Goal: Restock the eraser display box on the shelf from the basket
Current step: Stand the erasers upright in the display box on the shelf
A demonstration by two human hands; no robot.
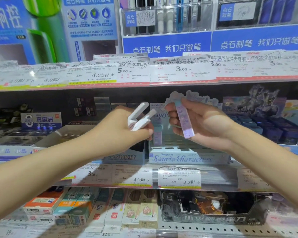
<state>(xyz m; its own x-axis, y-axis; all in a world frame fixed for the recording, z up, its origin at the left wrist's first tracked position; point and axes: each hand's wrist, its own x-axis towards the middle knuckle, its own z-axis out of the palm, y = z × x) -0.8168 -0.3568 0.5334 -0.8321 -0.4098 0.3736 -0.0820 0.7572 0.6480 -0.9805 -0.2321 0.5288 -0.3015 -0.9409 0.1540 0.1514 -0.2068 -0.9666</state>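
Note:
My left hand (pixel 127 129) is closed around two or three long white erasers (pixel 141 117) that fan out up and to the right, blurred by motion. My right hand (pixel 193 122) pinches one pastel lilac-and-blue eraser (pixel 183 119), held nearly upright. Both hands hover in front of the middle shelf, just above the pale blue display box (pixel 187 158) with cursive lettering. That box has slotted rows; one lilac eraser (pixel 157 136) stands in its left corner. The basket is not in sight.
Left of the pale box stand a dark box (pixel 126 156) and an open white carton (pixel 62 134). Blue boxes (pixel 268 124) sit to its right. Price tags line the shelf rails (pixel 136 179). Pens fill the upper shelf (pixel 167 21); pencil boxes (pixel 96 208) fill the lower one.

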